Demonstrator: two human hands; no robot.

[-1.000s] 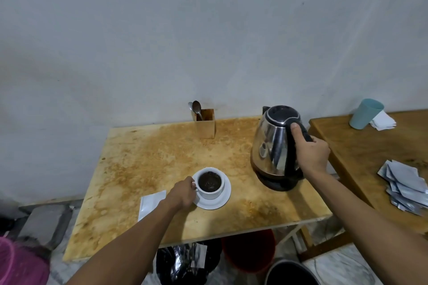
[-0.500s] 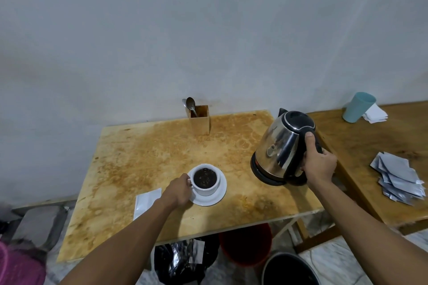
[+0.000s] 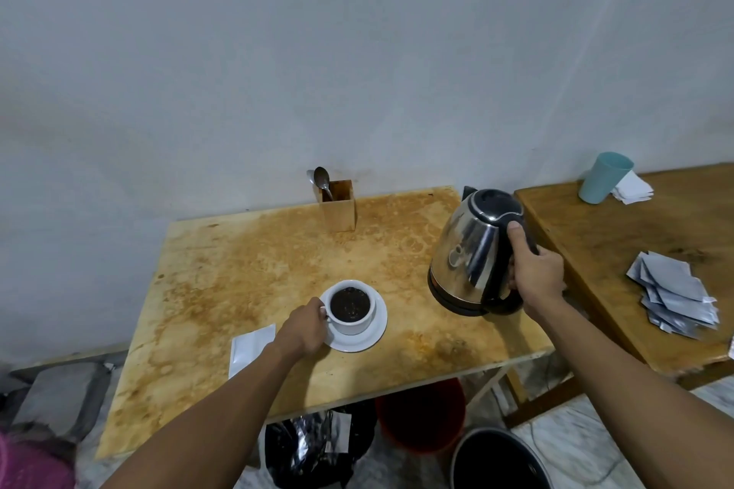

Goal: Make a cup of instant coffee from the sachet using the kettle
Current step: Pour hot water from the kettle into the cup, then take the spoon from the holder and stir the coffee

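Observation:
A white cup (image 3: 352,320) filled with dark coffee stands on a white saucer (image 3: 369,337) in the middle of the stained wooden table (image 3: 222,290). My left hand (image 3: 304,328) grips the cup's handle side. My right hand (image 3: 534,274) is closed around the black handle of the steel kettle (image 3: 468,250), which is tilted a little with its spout pointing away. A flat white sachet (image 3: 248,345) lies on the table, partly behind my left wrist.
A wooden holder (image 3: 338,206) with spoons stands at the table's back edge. On the second table (image 3: 635,242) to the right are a teal cup (image 3: 603,177), napkins and a pile of silver sachets (image 3: 675,300). Bins and a black bag sit under the table.
My right hand has carried the kettle to the right, away from the cup, and it is now tilted. My left hand stays at the cup.

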